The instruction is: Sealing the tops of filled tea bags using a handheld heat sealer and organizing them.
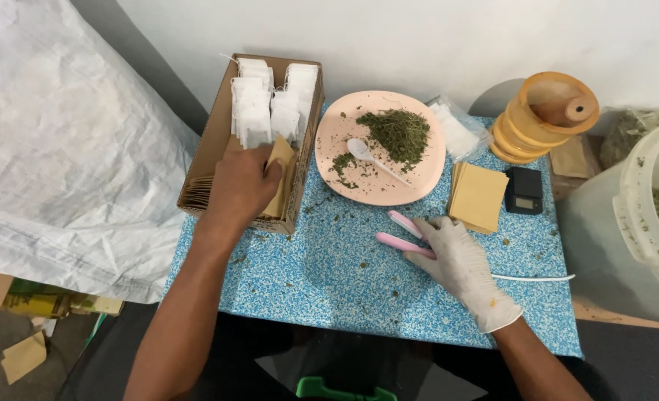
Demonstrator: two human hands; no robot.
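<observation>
In the head view, a tan paper envelope (279, 174) is being pinched by the bare left hand (242, 186) inside the cardboard box (209, 141); it is judged light, thin, best taken by its edge. The pink sealer (402, 234) is being gripped on the desk (329, 275) by the gloved right hand (463, 267).

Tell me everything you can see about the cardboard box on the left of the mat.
The cardboard box is brown, open-topped and rectangular, lying at the far left edge of the blue speckled mat. White filter bags stand in rows at its far end; brown paper envelopes fill the near end. The bare left hand reaches into it, fingers on an envelope. Its right wall sits close beside the pink plate; whether they touch is unclear.
</observation>
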